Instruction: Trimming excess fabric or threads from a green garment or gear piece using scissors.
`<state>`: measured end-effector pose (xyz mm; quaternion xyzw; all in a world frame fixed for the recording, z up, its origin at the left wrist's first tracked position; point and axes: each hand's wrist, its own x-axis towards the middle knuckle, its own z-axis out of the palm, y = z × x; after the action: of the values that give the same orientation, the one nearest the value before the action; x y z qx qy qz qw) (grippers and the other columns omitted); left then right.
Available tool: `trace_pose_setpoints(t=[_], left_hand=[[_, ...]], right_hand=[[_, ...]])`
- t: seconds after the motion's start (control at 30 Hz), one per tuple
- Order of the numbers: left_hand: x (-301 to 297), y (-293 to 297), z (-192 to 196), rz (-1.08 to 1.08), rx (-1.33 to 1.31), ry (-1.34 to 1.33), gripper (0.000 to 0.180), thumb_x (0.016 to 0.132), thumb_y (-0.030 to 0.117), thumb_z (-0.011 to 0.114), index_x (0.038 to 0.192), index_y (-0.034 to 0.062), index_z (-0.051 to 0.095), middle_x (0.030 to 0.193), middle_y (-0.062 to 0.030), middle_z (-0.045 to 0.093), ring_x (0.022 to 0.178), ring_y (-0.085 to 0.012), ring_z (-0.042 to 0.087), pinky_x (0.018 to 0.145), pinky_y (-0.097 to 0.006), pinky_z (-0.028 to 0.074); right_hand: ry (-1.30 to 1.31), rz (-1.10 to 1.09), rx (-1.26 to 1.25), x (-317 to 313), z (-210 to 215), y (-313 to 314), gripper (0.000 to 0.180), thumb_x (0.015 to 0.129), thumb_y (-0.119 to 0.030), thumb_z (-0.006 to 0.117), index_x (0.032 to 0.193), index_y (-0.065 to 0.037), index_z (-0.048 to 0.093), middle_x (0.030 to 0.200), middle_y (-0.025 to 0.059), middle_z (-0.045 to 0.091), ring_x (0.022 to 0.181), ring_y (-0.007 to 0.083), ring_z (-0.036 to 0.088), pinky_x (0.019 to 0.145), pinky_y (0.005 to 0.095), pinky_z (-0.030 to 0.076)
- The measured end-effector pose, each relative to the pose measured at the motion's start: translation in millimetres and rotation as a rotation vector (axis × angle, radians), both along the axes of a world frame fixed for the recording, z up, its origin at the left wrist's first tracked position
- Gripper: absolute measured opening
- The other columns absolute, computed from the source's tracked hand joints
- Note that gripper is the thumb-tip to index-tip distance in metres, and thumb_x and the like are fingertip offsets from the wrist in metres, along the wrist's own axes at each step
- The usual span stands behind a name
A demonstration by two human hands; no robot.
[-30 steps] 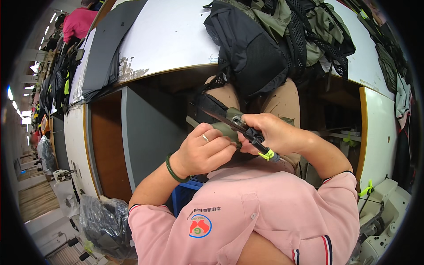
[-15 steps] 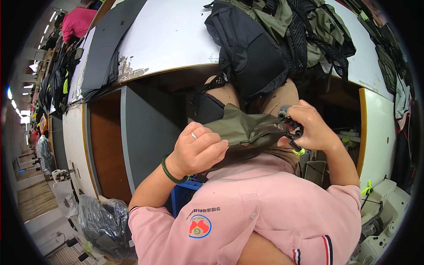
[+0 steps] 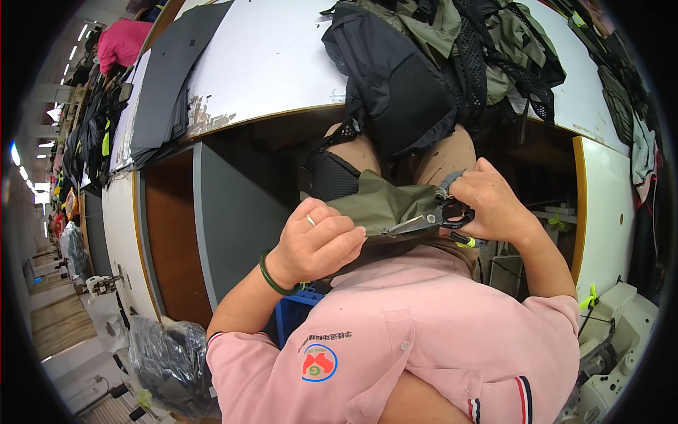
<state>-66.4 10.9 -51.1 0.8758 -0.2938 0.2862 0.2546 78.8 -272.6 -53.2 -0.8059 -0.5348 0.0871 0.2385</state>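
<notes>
My right hand [image 3: 491,201] grips a pair of scissors [image 3: 417,225] by the black handles, one of them wrapped in grey. Their blades point left, along the edge of an olive-green fabric piece [image 3: 385,198], with the tips close to my left hand. Pinched closed, my left hand [image 3: 318,240] holds the edge of that fabric over my lap. A bright yellow tie [image 3: 465,242] hangs by the scissor handles. Black and olive backpacks [image 3: 402,78] lie on the table edge ahead, with a black mesh part hanging down over my legs.
The white table [image 3: 275,63] has a worn front edge. Dark grey sheets [image 3: 169,71] are stacked at its left. Below are open compartments with a grey panel [image 3: 219,226]. A plastic-wrapped bundle [image 3: 169,360] stands at lower left, a sewing machine [image 3: 614,339] at lower right. A person in pink [image 3: 123,42] is far left.
The scissors have turned so their blades now show along the fabric edge, pointing at my left hand. My left hand stays nearly in place.
</notes>
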Motion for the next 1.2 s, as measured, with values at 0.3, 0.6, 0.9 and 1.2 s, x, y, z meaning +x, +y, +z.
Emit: trace_pose_setpoints(t=[0.3,0.6,0.9,1.2], left_hand=[[0,4,-1,0.031,-0.023,0.016,0.025,0.065,-0.004,0.075,0.086,0.0069,0.065,0.080,-0.0019,0.058,0.066,-0.0185,0.056,0.062,-0.033,0.045],[16,2,13,-0.034,-0.632,1.059,0.012,0.081,0.005,0.071,0.087,0.0024,0.061,0.086,-0.0036,0.063,0.077,-0.0132,0.059,0.072,-0.027,0.048],[20,11,-12,-0.245,-1.218,1.705,0.036,0.084,0.003,0.070,0.119,-0.0014,0.063,0.110,-0.0053,0.067,0.098,-0.0106,0.063,0.090,-0.025,0.050],[16,12,-25,-0.305,-1.504,1.749,0.043,0.081,-0.005,0.064,0.125,-0.0056,0.061,0.119,-0.0141,0.067,0.104,-0.0166,0.066,0.095,-0.027,0.051]], right_hand=[[0.095,-0.065,0.073,4,-2,-3,0.039,0.064,-0.027,0.087,0.070,-0.008,0.054,0.061,0.0015,0.053,0.062,0.0242,0.055,0.070,0.0339,0.038],[0.601,-0.047,0.305,-31,-5,49,0.036,0.071,-0.008,0.087,0.095,-0.003,0.061,0.084,0.0015,0.061,0.075,0.0123,0.057,0.067,0.0265,0.047],[1.258,-0.268,0.257,-25,-2,53,0.019,0.081,-0.006,0.075,0.091,-0.004,0.058,0.081,-0.0017,0.059,0.074,0.0050,0.055,0.065,0.0216,0.045],[0.265,-0.064,-0.116,8,2,-4,0.053,0.064,-0.044,0.088,0.085,-0.005,0.058,0.068,0.0038,0.059,0.067,0.0211,0.060,0.071,0.0331,0.043]])
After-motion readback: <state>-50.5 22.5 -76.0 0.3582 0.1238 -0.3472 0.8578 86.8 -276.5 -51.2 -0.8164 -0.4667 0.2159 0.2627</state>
